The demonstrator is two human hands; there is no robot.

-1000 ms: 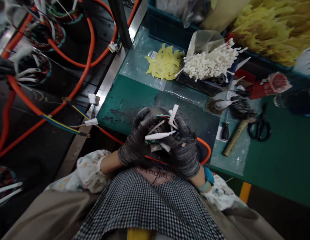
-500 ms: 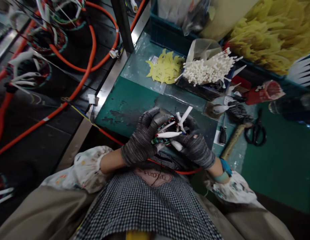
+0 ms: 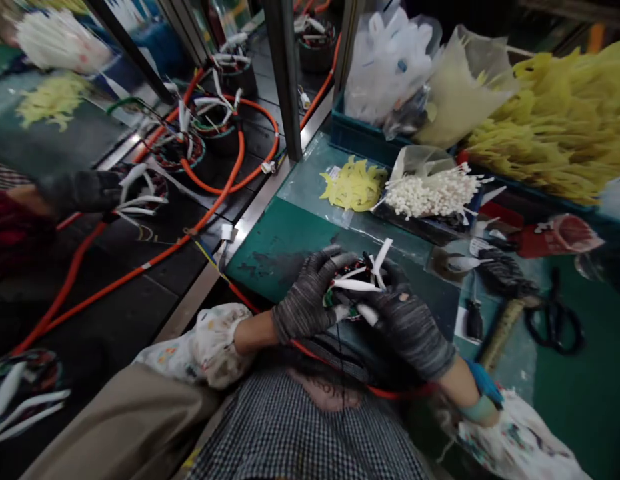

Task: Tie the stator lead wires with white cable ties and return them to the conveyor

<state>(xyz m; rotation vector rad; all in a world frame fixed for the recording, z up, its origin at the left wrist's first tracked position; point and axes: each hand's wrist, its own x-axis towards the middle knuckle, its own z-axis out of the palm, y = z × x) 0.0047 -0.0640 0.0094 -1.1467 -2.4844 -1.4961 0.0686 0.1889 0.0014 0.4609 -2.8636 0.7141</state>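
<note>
Between my two hands is a motor stator (image 3: 359, 285), a round wound core with white sleeved leads standing up from it. My left hand (image 3: 310, 293), in a grey knit glove, is wrapped round its left side. Gripping the right side is my right hand (image 3: 407, 317), gloved the same way, with its thumb at the near rim. One white sleeve (image 3: 357, 285) lies across the top of the stator, and a forked pair rises at its right. The fingers of the right hand are partly hidden behind the stator.
An orange cable (image 3: 210, 213) loops over the dark conveyor (image 3: 175, 287), where several stators stand. Another person's gloved hand (image 3: 85, 191) touches one. On the green table (image 3: 270, 230) are yellow pieces (image 3: 354, 183), white ties (image 3: 430, 193), a hammer (image 3: 505, 327) and scissors (image 3: 555, 320).
The view has shifted left and up, so the scene sits lower and further right. Another person's hand has come into view at the left. Both my hands still hold the stator.
</note>
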